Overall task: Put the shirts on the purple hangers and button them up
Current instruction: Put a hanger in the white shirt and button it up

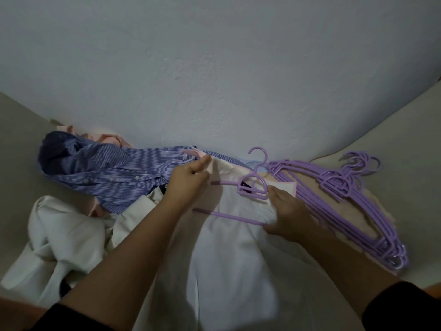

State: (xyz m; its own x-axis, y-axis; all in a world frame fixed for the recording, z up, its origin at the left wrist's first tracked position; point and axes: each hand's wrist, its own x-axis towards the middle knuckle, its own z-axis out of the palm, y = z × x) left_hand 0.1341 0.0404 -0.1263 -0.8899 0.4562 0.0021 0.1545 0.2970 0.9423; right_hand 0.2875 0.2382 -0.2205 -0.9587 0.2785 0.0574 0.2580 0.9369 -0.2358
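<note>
hanger going into the pale shirt

the pale shirt (226, 247) lies flat on the bed (405, 130), collar away from the person, tail near them. one purple hanger (250, 187) sits at the collar w/ its hook at 12 o'clock. its long bar runs from 9 to 3 o'clock, across the shirt.

left hand (188, 185) has fingers curled, pinching the collar edge at 9 o'clock of the hanger. right hand (288, 218) has fingers curled on the shirt's shoulder at 4 o'clock of the hanger, right by the bar's end. right hand is nearer the hanger.

i think the next move is to slip the shoulder over that end. no buttons done yet.

spare hangers (346, 199) lie in a pile at 3 o'clock. a striped blue shirt (107, 173) and a white shirt (59, 235) wait at 9 o'clock.
</note>
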